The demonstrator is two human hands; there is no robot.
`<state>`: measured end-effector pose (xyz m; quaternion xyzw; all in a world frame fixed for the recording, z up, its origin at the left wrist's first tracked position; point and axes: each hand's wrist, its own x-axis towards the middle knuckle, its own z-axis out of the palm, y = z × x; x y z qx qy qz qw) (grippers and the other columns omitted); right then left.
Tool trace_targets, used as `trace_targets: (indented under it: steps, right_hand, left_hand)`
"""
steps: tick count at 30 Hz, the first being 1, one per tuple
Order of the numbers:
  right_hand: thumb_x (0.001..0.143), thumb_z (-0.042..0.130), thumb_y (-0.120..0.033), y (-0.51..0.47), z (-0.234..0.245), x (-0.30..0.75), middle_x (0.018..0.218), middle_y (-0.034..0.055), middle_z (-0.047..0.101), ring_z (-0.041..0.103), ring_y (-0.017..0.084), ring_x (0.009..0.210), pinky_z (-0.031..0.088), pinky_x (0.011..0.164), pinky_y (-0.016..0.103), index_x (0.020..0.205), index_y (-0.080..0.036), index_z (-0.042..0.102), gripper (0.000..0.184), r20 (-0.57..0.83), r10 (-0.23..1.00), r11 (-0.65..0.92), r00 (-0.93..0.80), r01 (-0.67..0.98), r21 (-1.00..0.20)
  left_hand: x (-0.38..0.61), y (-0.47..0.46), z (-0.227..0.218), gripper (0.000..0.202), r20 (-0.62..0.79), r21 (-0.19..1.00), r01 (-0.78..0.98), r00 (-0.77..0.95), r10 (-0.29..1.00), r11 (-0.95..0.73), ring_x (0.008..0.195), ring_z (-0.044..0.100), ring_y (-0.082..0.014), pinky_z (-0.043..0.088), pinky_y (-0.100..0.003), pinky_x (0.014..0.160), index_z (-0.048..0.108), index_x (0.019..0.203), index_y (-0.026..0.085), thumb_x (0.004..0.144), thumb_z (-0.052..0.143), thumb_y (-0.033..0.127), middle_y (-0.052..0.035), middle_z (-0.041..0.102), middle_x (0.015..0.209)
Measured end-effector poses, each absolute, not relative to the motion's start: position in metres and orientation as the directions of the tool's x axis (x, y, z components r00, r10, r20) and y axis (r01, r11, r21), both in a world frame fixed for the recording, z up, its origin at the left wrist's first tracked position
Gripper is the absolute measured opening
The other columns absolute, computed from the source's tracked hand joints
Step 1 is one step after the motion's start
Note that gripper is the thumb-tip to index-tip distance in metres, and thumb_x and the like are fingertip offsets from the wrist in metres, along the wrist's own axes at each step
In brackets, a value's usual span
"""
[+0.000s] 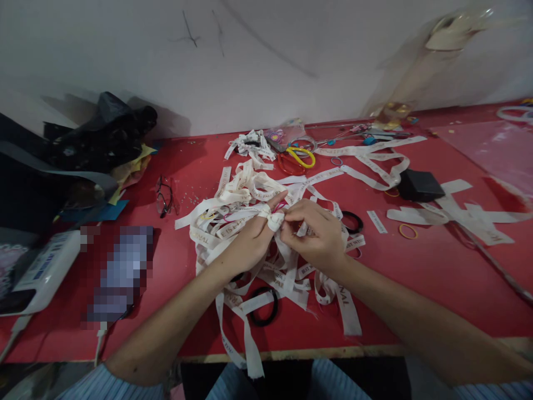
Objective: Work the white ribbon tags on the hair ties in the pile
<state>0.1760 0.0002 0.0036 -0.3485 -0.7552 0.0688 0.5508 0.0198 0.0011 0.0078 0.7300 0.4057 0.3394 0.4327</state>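
Both my hands meet over a heap of white printed ribbons (244,197) on the red table (416,266). My left hand (250,241) is closed, its fingers wound with a white ribbon bow (272,218) that it pinches together with a thin pink band. My right hand (314,230) is closed too, pinching the same ribbon bow from the right side. Black hair ties lie close by, one (262,305) below my wrists and another (353,221) to the right.
Yellow-handled scissors (300,156) and red scissors lie behind the heap. Glasses (164,197) rest at left, near black cloth (100,133) and a white box (44,269). A black box (418,185), more ribbon strips (458,214) and an orange rubber band (408,231) lie at right.
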Motion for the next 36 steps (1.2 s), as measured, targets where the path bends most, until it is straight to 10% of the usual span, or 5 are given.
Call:
trace_targets:
  steps: [15,25,36]
  right_hand:
    - [0.086,0.054,-0.013,-0.004,0.002,0.186,0.083,0.001,0.063,0.059,0.013,0.068,0.048,0.061,0.025,0.097,-0.022,0.057,0.014,0.651,0.739,0.67,-0.173,0.288,-0.684]
    - [0.086,0.06,-0.018,-0.001,0.008,0.178,0.066,-0.0034,0.056,0.047,0.009,0.055,0.038,0.053,0.023,0.084,-0.019,0.063,0.003,0.506,0.85,0.52,-0.146,0.383,-0.764]
    - [0.079,0.06,-0.016,-0.003,0.007,0.176,0.054,-0.0086,0.032,0.029,0.007,0.048,0.027,0.048,0.021,0.074,-0.018,0.059,0.005,0.323,0.93,0.364,-0.177,0.317,-0.876]
  left_hand:
    - [0.015,0.002,0.017,0.054,0.142,0.868,0.326,0.559,0.817,-0.374,0.134,0.045,-0.0219,0.03,-0.038,0.115,0.024,0.153,0.031,0.1,0.032,0.039,-0.0023,0.05,0.146]
    - [0.016,0.005,0.01,0.073,0.274,0.492,0.629,0.544,0.793,-0.602,0.114,0.054,-0.0278,0.041,-0.045,0.098,0.002,0.155,0.017,0.091,0.037,0.017,-0.0145,0.06,0.123]
    - [0.016,0.005,0.008,0.063,0.238,0.324,0.689,0.603,0.761,-0.648,0.111,0.055,-0.0294,0.041,-0.046,0.096,0.019,0.151,0.007,0.091,0.035,0.021,-0.0176,0.061,0.123]
